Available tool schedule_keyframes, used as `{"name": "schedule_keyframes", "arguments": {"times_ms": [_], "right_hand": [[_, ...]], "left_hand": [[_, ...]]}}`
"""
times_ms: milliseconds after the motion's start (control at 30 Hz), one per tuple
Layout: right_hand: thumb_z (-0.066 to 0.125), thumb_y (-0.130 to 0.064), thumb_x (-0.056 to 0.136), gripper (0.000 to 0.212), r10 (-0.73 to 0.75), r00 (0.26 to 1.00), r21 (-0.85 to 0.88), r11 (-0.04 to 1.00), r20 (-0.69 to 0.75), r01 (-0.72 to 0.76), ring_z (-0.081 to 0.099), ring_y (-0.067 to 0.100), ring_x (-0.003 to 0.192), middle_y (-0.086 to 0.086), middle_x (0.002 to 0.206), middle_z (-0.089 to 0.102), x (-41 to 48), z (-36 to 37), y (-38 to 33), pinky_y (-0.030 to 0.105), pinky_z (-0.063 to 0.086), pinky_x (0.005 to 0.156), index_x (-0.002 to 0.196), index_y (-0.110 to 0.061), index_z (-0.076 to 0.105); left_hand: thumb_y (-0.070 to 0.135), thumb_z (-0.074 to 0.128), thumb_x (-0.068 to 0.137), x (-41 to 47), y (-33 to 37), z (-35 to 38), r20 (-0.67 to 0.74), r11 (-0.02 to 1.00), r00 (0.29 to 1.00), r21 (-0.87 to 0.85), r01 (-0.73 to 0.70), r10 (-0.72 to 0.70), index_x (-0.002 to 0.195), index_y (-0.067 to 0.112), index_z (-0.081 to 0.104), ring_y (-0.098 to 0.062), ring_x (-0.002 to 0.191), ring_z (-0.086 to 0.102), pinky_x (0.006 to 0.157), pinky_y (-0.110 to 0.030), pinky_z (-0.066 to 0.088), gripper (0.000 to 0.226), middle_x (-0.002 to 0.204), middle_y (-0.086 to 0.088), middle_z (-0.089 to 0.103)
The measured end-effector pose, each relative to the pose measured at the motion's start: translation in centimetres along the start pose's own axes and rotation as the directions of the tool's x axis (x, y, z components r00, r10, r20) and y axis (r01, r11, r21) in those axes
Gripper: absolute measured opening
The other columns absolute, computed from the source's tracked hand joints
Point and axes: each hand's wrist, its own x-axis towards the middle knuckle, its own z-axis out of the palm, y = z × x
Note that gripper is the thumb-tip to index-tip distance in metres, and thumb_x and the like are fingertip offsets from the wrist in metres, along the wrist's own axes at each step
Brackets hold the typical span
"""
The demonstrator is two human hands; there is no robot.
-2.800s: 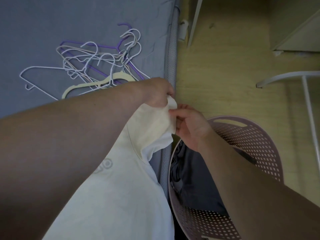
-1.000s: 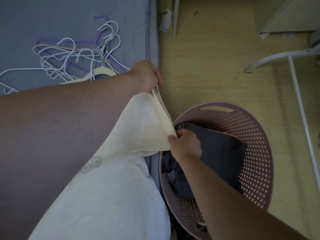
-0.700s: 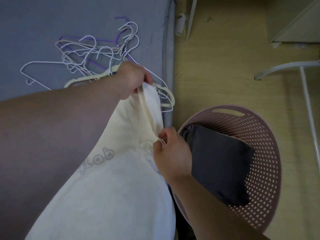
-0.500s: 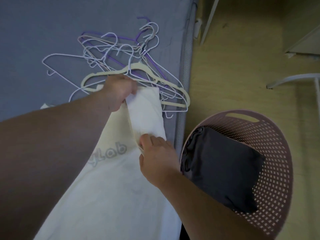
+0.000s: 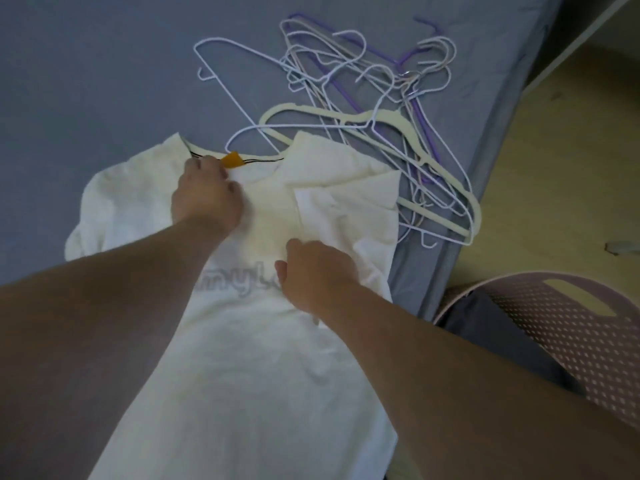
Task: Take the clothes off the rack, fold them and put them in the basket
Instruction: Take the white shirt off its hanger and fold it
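Note:
A cream T-shirt (image 5: pixel 242 358) with grey lettering lies spread on the grey bed (image 5: pixel 104 64), collar away from me. Its right sleeve is folded in over the chest. My left hand (image 5: pixel 206 195) rests fingers-curled on the fabric just below the collar, beside an orange tag (image 5: pixel 232 159). My right hand (image 5: pixel 315 271) presses and grips the cloth at the foot of the folded sleeve. At the lower right, on the floor, stands the pink perforated basket (image 5: pixel 571 327) with a dark folded garment (image 5: pixel 491 341) inside.
A tangle of several white, purple and cream hangers (image 5: pixel 381 98) lies on the bed right behind the shirt, reaching the mattress edge. Wooden floor (image 5: pixel 554 168) runs along the bed's right side. A pale furniture edge shows at the top right.
The right sleeve, held up between both hands over the basket, has been folded onto the shirt. My left hand moved left to the collar. The view shifted left over the bed.

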Motion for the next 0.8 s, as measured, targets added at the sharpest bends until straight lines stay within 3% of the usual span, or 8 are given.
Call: {"name": "schedule_keyframes", "arguments": {"times_ms": [133, 267, 333, 433, 533, 667, 733, 800], "right_hand": [[0.049, -0.020, 0.099, 0.022, -0.085, 0.996, 0.058, 0.995, 0.001, 0.085, 0.058, 0.031, 0.105, 0.003, 0.108, 0.048, 4.8, -1.1, -3.8, 0.037, 0.045, 0.076, 0.120, -0.016, 0.049], [0.047, -0.013, 0.099, 0.027, -0.224, 0.974, 0.044, 0.973, -0.016, 0.224, 0.057, 0.033, 0.108, 0.008, 0.125, 0.048, 8.5, -1.2, -7.4, 0.043, 0.050, 0.089, 0.126, -0.014, 0.049], [0.045, -0.012, 0.100, 0.029, -0.305, 0.952, 0.065, 0.950, 0.002, 0.304, 0.055, 0.033, 0.110, 0.008, 0.129, 0.047, 9.9, -0.8, -9.6, 0.046, 0.049, 0.093, 0.129, -0.015, 0.049], [0.048, -0.017, 0.101, 0.037, -0.356, 0.931, 0.173, 0.925, 0.082, 0.338, 0.052, 0.030, 0.116, 0.009, 0.135, 0.047, 11.5, 0.7, -12.8, 0.038, 0.045, 0.094, 0.137, -0.018, 0.045], [0.054, -0.029, 0.101, 0.052, -0.276, 0.935, 0.184, 0.954, 0.221, 0.238, 0.049, 0.030, 0.127, 0.011, 0.147, 0.038, 12.6, 2.8, -14.4, 0.031, 0.043, 0.096, 0.149, -0.020, 0.037], [0.058, -0.046, 0.096, 0.064, -0.153, 0.968, 0.138, 0.982, 0.198, 0.128, 0.043, 0.029, 0.135, 0.010, 0.150, 0.030, 13.0, 4.5, -15.1, 0.034, 0.037, 0.109, 0.150, -0.019, 0.036], [0.061, -0.050, 0.092, 0.072, -0.131, 0.975, 0.095, 0.989, 0.180, 0.116, 0.039, 0.030, 0.138, 0.010, 0.150, 0.030, 13.0, 5.0, -15.3, 0.036, 0.035, 0.111, 0.151, -0.019, 0.033], [0.064, -0.054, 0.088, 0.080, -0.122, 0.975, 0.043, 0.992, 0.185, 0.116, 0.034, 0.032, 0.139, 0.011, 0.149, 0.029, 12.7, 5.4, -15.7, 0.038, 0.034, 0.111, 0.151, -0.019, 0.030]], "left_hand": [[0.026, 0.052, 0.091, 0.4, -9.5, -1.6, -0.218, 0.949, 0.933, 0.076, 0.307, -0.285, 0.130, 0.001, 0.046, -0.042, 0.129, 0.037, 0.107, -0.049, 0.031, 0.047, 0.138, -0.024, 0.040], [0.044, 0.036, 0.101, 0.8, -16.2, -2.4, -0.080, 0.801, 0.797, -0.066, 0.596, -0.599, 0.139, -0.006, 0.043, -0.043, 0.136, 0.036, 0.113, -0.048, 0.027, 0.063, 0.144, -0.029, 0.040], [0.051, 0.038, 0.097, 0.9, -18.5, -2.5, 0.053, 0.744, 0.774, -0.242, 0.623, -0.631, 0.124, 0.000, 0.060, -0.045, 0.120, 0.053, 0.107, -0.048, 0.041, 0.062, 0.128, -0.028, 0.057], [0.061, 0.054, 0.068, 0.7, -21.2, -2.9, 0.224, 0.594, 0.733, -0.459, 0.661, -0.643, 0.097, 0.009, 0.069, -0.045, 0.087, 0.067, 0.079, -0.059, 0.056, 0.062, 0.096, -0.025, 0.069], [0.038, 0.065, 0.087, -0.2, -21.5, -4.5, 0.399, 0.403, 0.681, -0.584, 0.705, -0.614, 0.101, 0.004, 0.067, -0.032, 0.059, 0.057, 0.049, -0.037, 0.051, 0.037, 0.071, -0.015, 0.057], [0.032, 0.056, 0.098, -0.7, -22.8, -5.7, 0.438, 0.261, 0.662, -0.677, 0.688, -0.608, 0.090, 0.018, 0.057, -0.022, 0.073, 0.055, 0.050, -0.039, 0.053, 0.017, 0.078, -0.008, 0.057], [0.020, 0.049, 0.101, -0.4, -25.2, -5.9, 0.396, 0.173, 0.650, -0.755, 0.633, -0.648, 0.101, 0.018, 0.055, -0.019, 0.083, 0.052, 0.040, -0.025, 0.050, 0.007, 0.089, -0.013, 0.059], [0.021, 0.050, 0.099, -1.0, -28.3, -6.3, 0.282, 0.193, 0.640, -0.800, 0.568, -0.715, 0.107, 0.016, 0.058, -0.018, 0.095, 0.057, 0.050, -0.016, 0.048, 0.012, 0.105, -0.011, 0.062]]}}
